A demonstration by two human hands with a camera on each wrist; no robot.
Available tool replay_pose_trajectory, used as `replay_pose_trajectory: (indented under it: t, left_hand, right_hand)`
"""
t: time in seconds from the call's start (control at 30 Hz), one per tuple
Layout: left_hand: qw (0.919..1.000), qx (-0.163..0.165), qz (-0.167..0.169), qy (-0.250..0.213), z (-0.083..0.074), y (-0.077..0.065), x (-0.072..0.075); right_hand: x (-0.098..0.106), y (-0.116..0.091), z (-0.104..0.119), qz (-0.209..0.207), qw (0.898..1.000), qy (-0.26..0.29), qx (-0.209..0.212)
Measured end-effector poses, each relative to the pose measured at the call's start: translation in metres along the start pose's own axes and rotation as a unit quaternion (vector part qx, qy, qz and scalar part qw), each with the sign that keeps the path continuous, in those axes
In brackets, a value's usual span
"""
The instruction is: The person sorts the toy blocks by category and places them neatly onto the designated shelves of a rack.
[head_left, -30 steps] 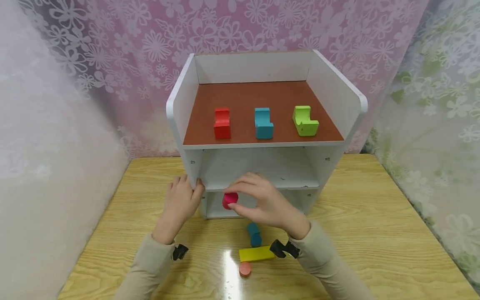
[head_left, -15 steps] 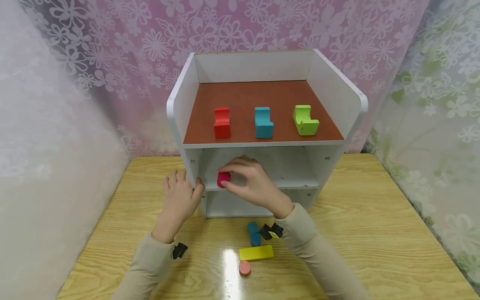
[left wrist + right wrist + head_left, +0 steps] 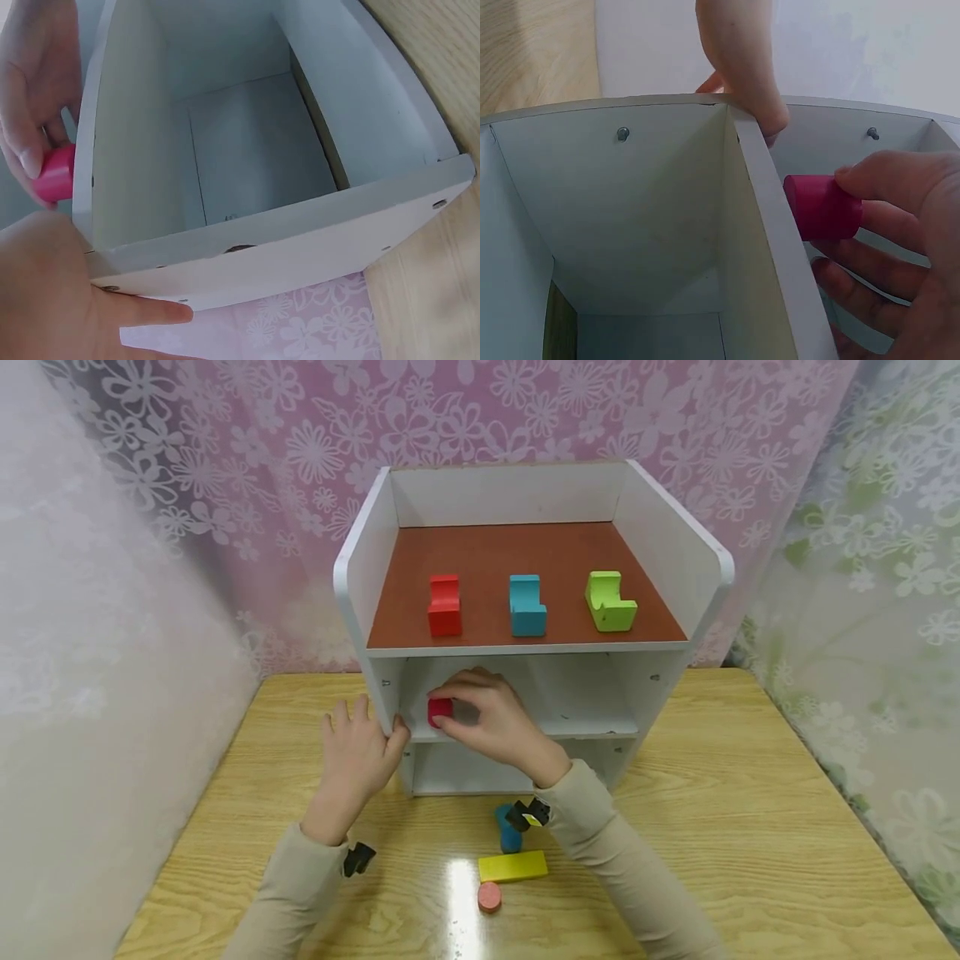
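My right hand (image 3: 491, 718) pinches a pink cylinder block (image 3: 439, 712) between thumb and fingers at the left of the white cabinet's (image 3: 592, 693) middle compartment. In the right wrist view the pink block (image 3: 823, 208) lies on its side, against or very near the front edge of the middle shelf board (image 3: 780, 240). My left hand (image 3: 356, 764) rests at the cabinet's left side panel. Its thumb lies over the front edge beside the middle shelf, and its other fingers extend along the outside, as the left wrist view shows.
Red (image 3: 445, 607), blue (image 3: 528, 607) and green (image 3: 611, 602) notched blocks stand in a row on the brown top. On the wooden table (image 3: 750, 827) before the cabinet lie blue pieces (image 3: 511, 839), a yellow bar (image 3: 513, 866) and a salmon disc (image 3: 490, 897).
My right hand has carried the pink block up and left from before the lower compartment to the middle shelf. The left hand's fingers have straightened and spread; its thumb stays at the panel edge.
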State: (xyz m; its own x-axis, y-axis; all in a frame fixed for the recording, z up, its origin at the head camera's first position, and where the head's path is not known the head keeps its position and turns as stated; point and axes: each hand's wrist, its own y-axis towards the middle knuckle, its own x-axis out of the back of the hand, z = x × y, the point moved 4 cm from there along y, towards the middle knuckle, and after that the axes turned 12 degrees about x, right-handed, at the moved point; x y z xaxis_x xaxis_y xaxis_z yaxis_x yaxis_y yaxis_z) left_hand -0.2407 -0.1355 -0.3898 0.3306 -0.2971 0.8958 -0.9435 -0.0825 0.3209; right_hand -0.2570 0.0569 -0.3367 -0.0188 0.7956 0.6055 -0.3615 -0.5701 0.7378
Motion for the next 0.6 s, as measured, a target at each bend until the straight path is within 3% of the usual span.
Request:
replay_pose_trajectory:
  t: [0.27,0.6]
  left_hand:
    - [0.9963,-0.042,-0.071,0.025,-0.005,0.002,0.013]
    - [0.9996,-0.024,-0.011,0.004,-0.006,0.000,0.014]
  right_hand:
    - [-0.002,-0.001,-0.003,0.008,1.000,0.000,0.003]
    - [-0.004,-0.003,-0.004,0.013,1.000,-0.004,0.009]
